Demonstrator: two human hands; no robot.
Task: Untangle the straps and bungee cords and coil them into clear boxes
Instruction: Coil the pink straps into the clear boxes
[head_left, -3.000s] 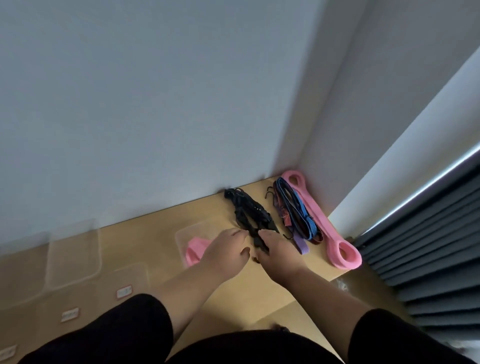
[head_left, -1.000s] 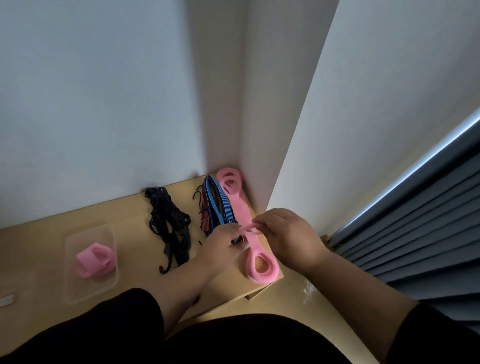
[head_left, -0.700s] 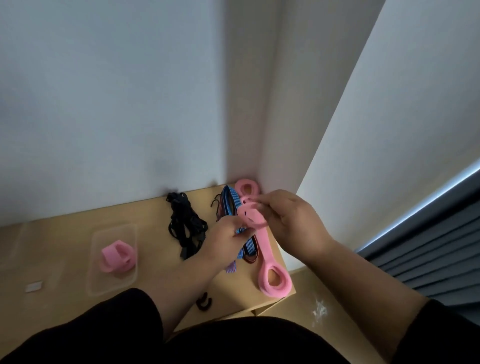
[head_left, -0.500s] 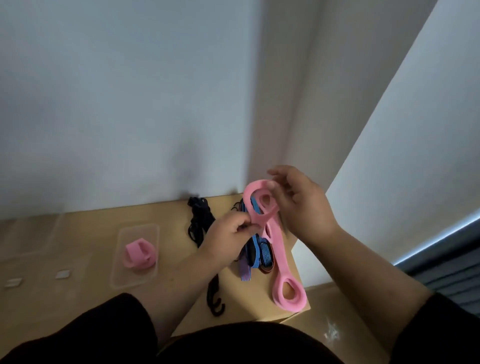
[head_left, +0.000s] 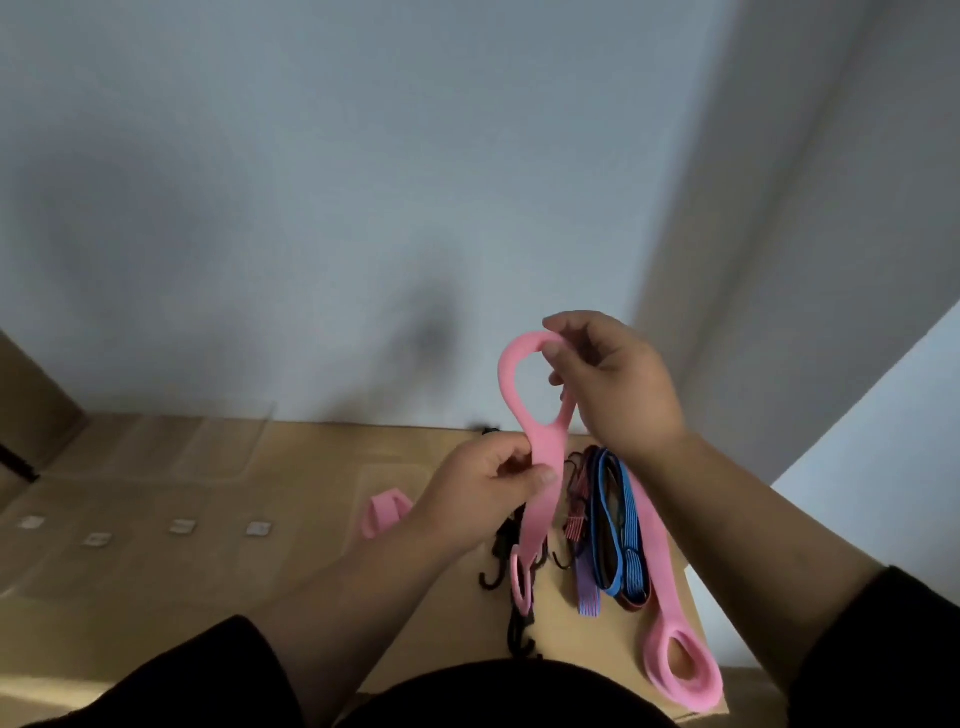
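Head view, change: we have lifted one pink strap (head_left: 540, 457) off the wooden shelf (head_left: 291, 613); half a second ago it hung lower.
Right hand (head_left: 618, 384): pinches the strap's top loop.
Left hand (head_left: 483, 493): grips the strap's flat middle.
Second pink strap (head_left: 670, 639): flat on the shelf, beside the blue bungee cord (head_left: 623, 540).
Clear box (head_left: 379, 478): behind our left hand, already holding a coiled pink strap (head_left: 382, 514).
Meaning: we judge this strap free and ready for coiling.

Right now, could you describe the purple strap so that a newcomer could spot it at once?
Look at the wooden table by the wall corner, right of the hands. Among the cords there, the purple strap lies flat between the black hooked cords and the blue bungee cord; it alone is short, ribbed and purple.
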